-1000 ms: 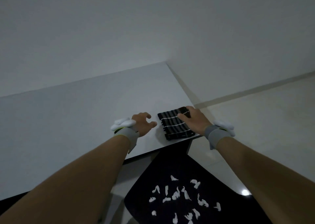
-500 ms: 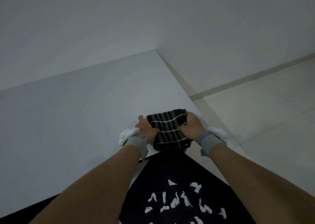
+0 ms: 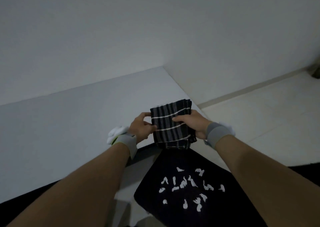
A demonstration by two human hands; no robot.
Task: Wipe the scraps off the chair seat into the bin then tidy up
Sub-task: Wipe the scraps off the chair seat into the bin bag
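A folded dark cloth with thin white stripes is held between both hands, at the near right corner of the pale counter. The left hand pinches the cloth's left edge, thumb on top and fingers curled at the side. The right hand grips the right side, its fingers lying across the striped top. The cloth's near edge hangs just past the counter's rim, above the far corner of the black chair seat. White paper scraps lie scattered on the seat, below and nearer than the hands, well apart from the cloth. Both wrists wear grey bands. The bin cannot be seen.
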